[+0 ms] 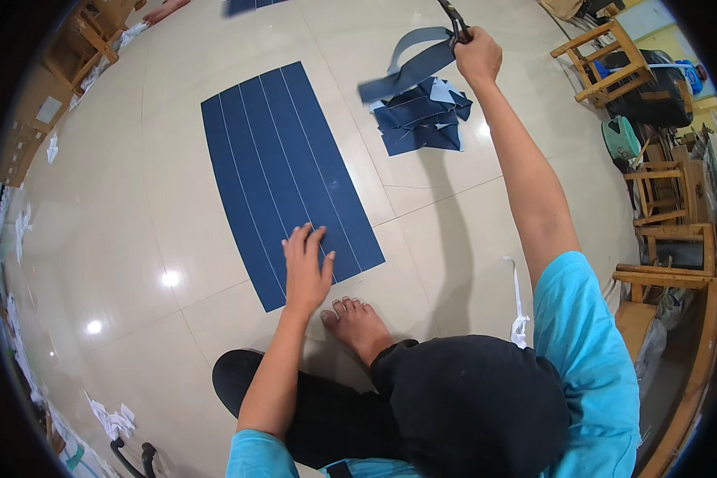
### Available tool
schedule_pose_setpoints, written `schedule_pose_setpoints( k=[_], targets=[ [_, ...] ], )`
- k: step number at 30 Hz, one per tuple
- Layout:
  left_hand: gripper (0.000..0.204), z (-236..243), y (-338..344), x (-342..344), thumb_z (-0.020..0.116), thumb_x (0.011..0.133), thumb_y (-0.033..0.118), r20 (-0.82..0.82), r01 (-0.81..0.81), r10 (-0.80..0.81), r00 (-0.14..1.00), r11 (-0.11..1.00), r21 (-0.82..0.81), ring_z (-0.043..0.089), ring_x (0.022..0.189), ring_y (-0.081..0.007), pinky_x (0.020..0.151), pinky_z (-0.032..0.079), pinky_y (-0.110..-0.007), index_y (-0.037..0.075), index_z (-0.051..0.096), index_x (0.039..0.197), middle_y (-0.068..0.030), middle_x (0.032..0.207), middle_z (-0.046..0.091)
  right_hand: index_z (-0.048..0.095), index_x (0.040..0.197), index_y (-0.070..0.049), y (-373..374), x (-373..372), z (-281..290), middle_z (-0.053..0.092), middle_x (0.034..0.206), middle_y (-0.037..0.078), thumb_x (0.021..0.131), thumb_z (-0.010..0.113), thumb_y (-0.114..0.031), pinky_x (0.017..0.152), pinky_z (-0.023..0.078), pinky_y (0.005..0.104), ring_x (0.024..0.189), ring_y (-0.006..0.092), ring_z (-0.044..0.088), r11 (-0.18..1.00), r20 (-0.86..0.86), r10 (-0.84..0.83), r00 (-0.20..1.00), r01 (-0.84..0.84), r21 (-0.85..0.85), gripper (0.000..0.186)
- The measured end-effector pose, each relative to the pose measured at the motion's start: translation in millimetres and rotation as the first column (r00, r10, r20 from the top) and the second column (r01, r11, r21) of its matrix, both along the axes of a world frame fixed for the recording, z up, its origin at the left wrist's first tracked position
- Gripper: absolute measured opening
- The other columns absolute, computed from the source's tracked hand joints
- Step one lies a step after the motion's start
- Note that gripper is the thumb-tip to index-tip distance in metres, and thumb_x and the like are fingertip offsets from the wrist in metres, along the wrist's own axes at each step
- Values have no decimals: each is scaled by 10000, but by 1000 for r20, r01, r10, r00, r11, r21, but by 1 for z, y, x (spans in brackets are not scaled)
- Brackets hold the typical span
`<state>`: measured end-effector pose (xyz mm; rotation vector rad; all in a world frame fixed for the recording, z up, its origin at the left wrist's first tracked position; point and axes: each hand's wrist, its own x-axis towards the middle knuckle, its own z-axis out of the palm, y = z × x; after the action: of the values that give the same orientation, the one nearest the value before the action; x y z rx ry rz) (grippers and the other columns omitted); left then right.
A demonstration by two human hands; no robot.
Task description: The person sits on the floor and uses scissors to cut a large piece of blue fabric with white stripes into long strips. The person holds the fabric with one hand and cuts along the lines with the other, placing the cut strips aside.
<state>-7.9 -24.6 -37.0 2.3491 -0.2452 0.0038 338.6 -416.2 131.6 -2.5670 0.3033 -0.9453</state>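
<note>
A dark blue sheet (283, 151) with several thin white lines along its length lies flat on the tiled floor. My left hand (303, 267) rests on its near end, fingers spread and holding nothing. At the far right, my right arm is stretched out, and my right hand (478, 57) is closed around black-handled scissors (456, 20). A loose blue strip (414, 73), partly blurred, hangs beside that hand; whether the fingers or the blades hold it, I cannot tell. Just below lies a pile of blue scraps (426, 119), some showing a pale side.
My bare foot (358, 327) is close to the sheet's near edge. Wooden stools (605, 60) and frames (669, 275) line the right side. Cardboard boxes (36, 127) stand at left. White scraps (113, 418) and black curved handles (131, 458) are at lower left.
</note>
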Motion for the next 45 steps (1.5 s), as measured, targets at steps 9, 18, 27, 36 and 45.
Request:
schedule_pose_setpoints(
  k=[9,18,27,36,45],
  targets=[
    [937,2,23,2,831,979,407,-131,-81,117,984,964,255,141,1687,-581,1331,139,-748,152,378,1759,-286,1830,206,775,999,-39,60,-191,-122,803,951,163,872,919,-317,799,582,474,883,365,782,915,-139,200,970,-134,382,337],
    [998,-12,42,-3,829,967,492,-152,-170,228,962,931,322,112,1671,-630,1316,128,-774,196,337,1783,-307,1836,170,744,1117,13,194,-224,-170,777,1064,224,886,920,-260,917,574,509,1047,437,738,803,-152,555,818,-480,353,399],
    [999,-10,38,1,831,961,506,-165,-137,194,967,941,308,97,1680,-620,1301,120,-794,237,339,1788,-295,1849,153,687,1089,5,265,-102,-173,747,1052,201,869,920,-188,969,545,539,1073,436,714,793,-103,589,802,-549,264,374],
    [940,-13,18,15,808,991,485,-157,-65,114,981,956,285,71,1690,-606,1300,98,-800,196,374,1774,-269,1858,160,696,1259,7,233,-62,-220,771,1204,189,877,946,-394,1018,569,486,1161,410,723,783,-59,620,783,-612,112,608],
    [938,-20,-6,13,738,1029,536,-142,-42,85,986,959,279,48,1687,-616,1295,78,-806,185,322,1793,-277,1864,124,721,1241,-15,191,-61,-200,782,1166,186,868,953,-456,972,583,490,1137,405,738,837,-176,546,819,-525,155,622]
  ],
)
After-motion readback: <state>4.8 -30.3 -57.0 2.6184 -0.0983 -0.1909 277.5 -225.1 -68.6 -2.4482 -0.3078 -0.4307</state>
